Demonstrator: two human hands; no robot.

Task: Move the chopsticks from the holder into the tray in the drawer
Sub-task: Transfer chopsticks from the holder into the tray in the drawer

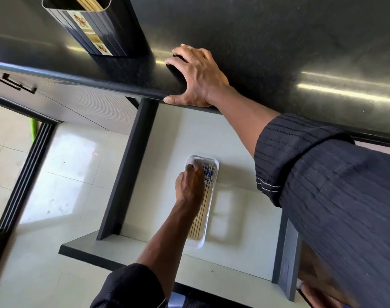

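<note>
A dark ribbed chopstick holder [94, 30] stands on the black countertop [278, 41] at the top left, with several wooden chopsticks [89, 2] still showing in its mouth. Below, a pulled-out drawer [240, 230] holds a narrow white tray [197, 243]. Several chopsticks [200, 216] with blue patterned ends lie lengthwise in the tray. My left hand [188, 185] reaches into the drawer, fingers curled over the patterned ends of those chopsticks. My right hand [198, 76] lies spread on the counter's front edge, thumb against the rim, holding nothing.
The drawer has dark grey side walls [127, 170] and a pale floor around the tray. A small screw-like speck [211, 270] lies near its front. Pale tiled floor [56, 174] and a dark door track [22, 185] are at the left.
</note>
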